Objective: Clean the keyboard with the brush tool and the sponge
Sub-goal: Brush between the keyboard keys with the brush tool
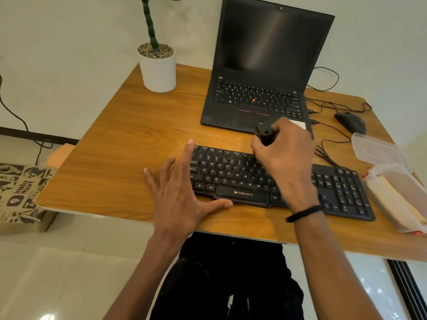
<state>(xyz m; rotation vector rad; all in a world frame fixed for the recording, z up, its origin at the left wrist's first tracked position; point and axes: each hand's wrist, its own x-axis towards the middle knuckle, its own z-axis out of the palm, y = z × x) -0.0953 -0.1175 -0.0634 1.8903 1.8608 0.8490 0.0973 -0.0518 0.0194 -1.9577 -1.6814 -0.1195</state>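
Observation:
A black keyboard [233, 176] lies along the front of the wooden desk [129, 139]. My left hand [180, 192] is spread flat at the keyboard's left end, its fingers straight and its thumb along the front edge. My right hand [284, 153] grips a black brush tool [263, 132] over the middle of the keyboard; the brush's lower end is hidden behind my fingers. A yellowish sponge-like block [392, 199] lies in the open clear box at the right.
An open black laptop [261, 88] stands behind the keyboard. A white pot with a plant [158, 68] is at the back left. A black mouse [350, 122] and cables lie at the back right. The clear plastic box [379, 148] sits at the desk's right edge.

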